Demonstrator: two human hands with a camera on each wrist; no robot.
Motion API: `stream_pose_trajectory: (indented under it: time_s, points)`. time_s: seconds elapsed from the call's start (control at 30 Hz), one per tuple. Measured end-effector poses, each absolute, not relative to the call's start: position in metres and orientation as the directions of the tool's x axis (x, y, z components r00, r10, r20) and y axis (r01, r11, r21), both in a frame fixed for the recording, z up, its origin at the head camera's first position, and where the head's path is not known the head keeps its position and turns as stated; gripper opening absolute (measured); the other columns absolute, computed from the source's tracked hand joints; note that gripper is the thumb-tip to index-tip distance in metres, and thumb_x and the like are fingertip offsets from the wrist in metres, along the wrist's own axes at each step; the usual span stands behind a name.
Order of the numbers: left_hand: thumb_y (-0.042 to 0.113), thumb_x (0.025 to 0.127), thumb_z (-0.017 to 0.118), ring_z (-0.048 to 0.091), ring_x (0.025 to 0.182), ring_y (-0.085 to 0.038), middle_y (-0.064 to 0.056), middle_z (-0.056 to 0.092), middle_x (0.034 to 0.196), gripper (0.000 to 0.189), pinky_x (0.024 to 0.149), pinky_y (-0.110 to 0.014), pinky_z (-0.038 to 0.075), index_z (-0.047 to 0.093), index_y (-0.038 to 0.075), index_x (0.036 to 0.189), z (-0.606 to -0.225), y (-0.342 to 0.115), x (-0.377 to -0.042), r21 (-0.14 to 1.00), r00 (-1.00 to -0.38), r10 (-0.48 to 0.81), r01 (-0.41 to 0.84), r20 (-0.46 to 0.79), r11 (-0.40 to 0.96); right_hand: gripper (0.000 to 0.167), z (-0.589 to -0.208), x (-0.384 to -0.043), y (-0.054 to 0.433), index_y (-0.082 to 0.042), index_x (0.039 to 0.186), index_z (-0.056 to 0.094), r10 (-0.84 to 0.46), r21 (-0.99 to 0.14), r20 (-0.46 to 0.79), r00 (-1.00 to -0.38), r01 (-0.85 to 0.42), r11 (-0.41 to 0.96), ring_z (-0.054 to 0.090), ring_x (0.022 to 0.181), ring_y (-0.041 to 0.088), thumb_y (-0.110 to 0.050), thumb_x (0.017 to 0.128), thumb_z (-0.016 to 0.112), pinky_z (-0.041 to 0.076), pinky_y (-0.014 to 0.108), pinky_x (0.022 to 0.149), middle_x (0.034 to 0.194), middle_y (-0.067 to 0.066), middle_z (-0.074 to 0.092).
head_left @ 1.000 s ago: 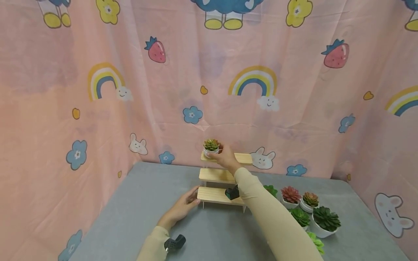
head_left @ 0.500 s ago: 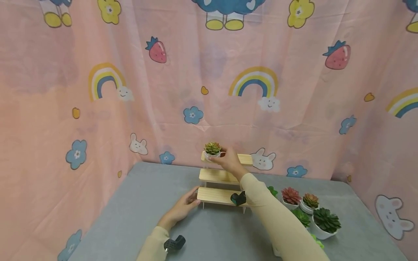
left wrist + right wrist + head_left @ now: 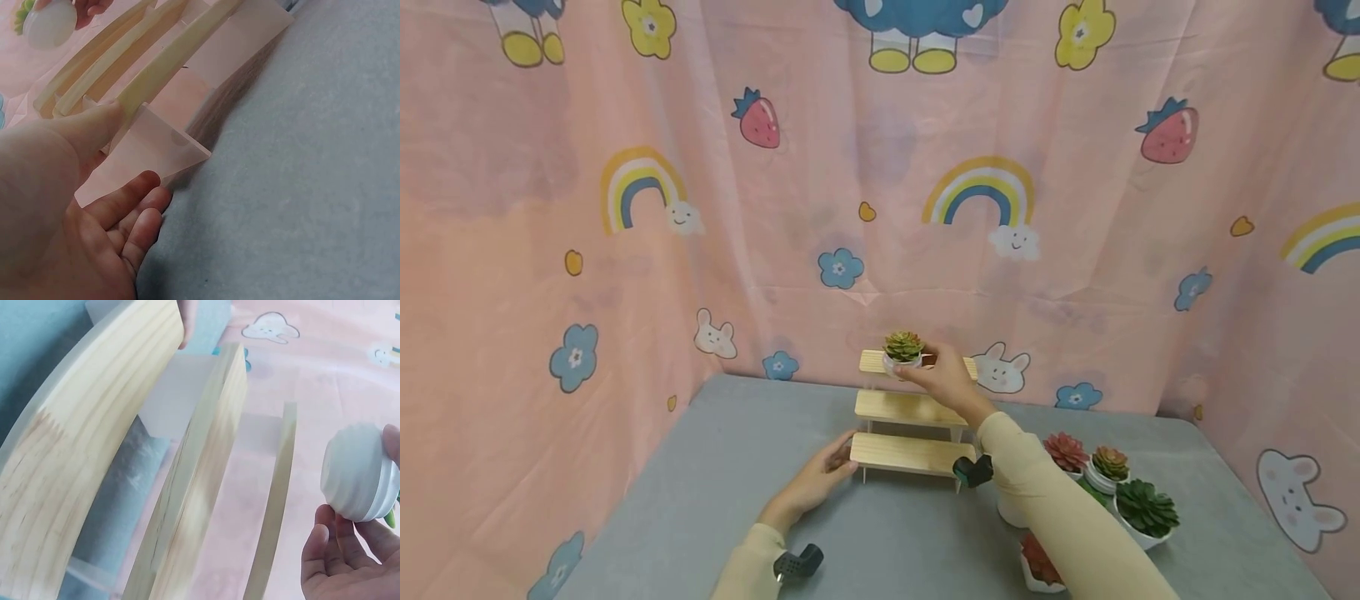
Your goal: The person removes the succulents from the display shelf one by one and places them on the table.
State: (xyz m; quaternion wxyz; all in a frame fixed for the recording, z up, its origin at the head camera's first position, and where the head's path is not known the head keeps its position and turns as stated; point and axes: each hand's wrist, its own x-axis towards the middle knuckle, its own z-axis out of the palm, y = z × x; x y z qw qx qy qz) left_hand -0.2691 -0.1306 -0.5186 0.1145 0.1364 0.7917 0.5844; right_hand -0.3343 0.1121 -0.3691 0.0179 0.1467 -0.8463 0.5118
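Note:
A three-tier display stand (image 3: 913,454) with pale wooden boards and clear supports stands on the table. My right hand (image 3: 947,379) pinches a small potted succulent (image 3: 902,343), green with reddish tips, by its white pot. In the right wrist view, the ribbed pot (image 3: 353,475) shows a gap from the top board (image 3: 275,506). My left hand (image 3: 808,483) holds the left end of the lowest board. Its thumb (image 3: 94,128) lies against the board's end in the left wrist view, with other fingers (image 3: 140,187) beside the clear support panel (image 3: 150,147).
Several potted succulents stand to the right of the stand, including a dark green one (image 3: 1146,508), a red one (image 3: 1066,452) and an orange-tipped one (image 3: 1108,462). My right forearm (image 3: 1060,508) hides part of the group. A pink patterned curtain (image 3: 820,192) hangs behind the grey table (image 3: 700,483).
My right hand has carried the potted succulent rightward and slightly nearer along the top board. A dark red succulent has come into view under the right forearm. The left hand stays at the stand.

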Motion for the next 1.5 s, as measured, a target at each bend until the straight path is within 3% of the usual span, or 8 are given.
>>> stream_pose_trajectory:
  time_s: [0.4, 0.67, 1.0, 1.27, 1.5]
  points:
    - [0.032, 0.105, 0.055, 0.055, 0.13, -0.038, -0.027, 0.051, 0.148, 0.066, 0.108, -0.061, 0.043, 0.028, 0.01, 0.16, -0.519, -0.133, -0.269, 0.951, -0.936, 0.351, 0.103, -0.006, 0.293, 0.056, -0.365, -0.316, 0.131, -0.004, 0.138, 0.059, -0.257, -0.824, 0.25, -0.934, -0.344, 0.449, 0.066, 0.104, 0.032, -0.026, 0.09, 0.078, 0.058, 0.033, 0.078, 0.125, 0.02, 0.066]
    - [0.034, 0.105, 0.055, 0.056, 0.129, -0.038, -0.026, 0.052, 0.147, 0.067, 0.108, -0.061, 0.043, 0.027, 0.01, 0.16, -0.515, -0.133, -0.273, 0.948, -0.935, 0.354, 0.119, 0.008, 0.294, 0.069, -0.36, -0.307, 0.143, -0.002, 0.148, 0.048, -0.262, -0.804, 0.256, -0.93, -0.355, 0.476, 0.067, 0.108, 0.034, -0.027, 0.091, 0.077, 0.059, 0.042, 0.086, 0.133, 0.023, 0.063]
    - [0.036, 0.104, 0.055, 0.057, 0.129, -0.037, -0.025, 0.054, 0.146, 0.067, 0.108, -0.061, 0.042, 0.028, 0.01, 0.16, -0.514, -0.134, -0.274, 0.946, -0.934, 0.357, 0.124, 0.009, 0.3, 0.063, -0.354, -0.294, 0.152, 0.0, 0.143, 0.054, -0.274, -0.787, 0.259, -0.926, -0.367, 0.497, 0.068, 0.101, 0.03, -0.025, 0.09, 0.078, 0.058, 0.043, 0.086, 0.128, 0.023, 0.066]
    - [0.039, 0.103, 0.057, 0.055, 0.133, -0.039, -0.024, 0.052, 0.149, 0.068, 0.11, -0.063, 0.04, 0.029, 0.014, 0.16, -0.521, -0.134, -0.272, 0.95, -0.938, 0.347, 0.105, -0.004, 0.295, 0.058, -0.359, -0.278, 0.161, -0.001, 0.14, 0.057, -0.282, -0.798, 0.263, -0.923, -0.372, 0.473, 0.067, 0.101, 0.027, -0.02, 0.089, 0.078, 0.057, 0.037, 0.086, 0.127, 0.02, 0.066]
    - [0.039, 0.103, 0.056, 0.057, 0.13, -0.037, -0.024, 0.054, 0.146, 0.068, 0.108, -0.061, 0.043, 0.029, 0.013, 0.16, -0.524, -0.132, -0.271, 0.947, -0.937, 0.35, 0.112, -0.001, 0.301, 0.051, -0.366, -0.263, 0.173, 0.001, 0.132, 0.062, -0.262, -0.773, 0.315, -0.912, -0.406, 0.488, 0.066, 0.099, 0.017, -0.018, 0.088, 0.079, 0.054, 0.026, 0.083, 0.118, 0.018, 0.07]
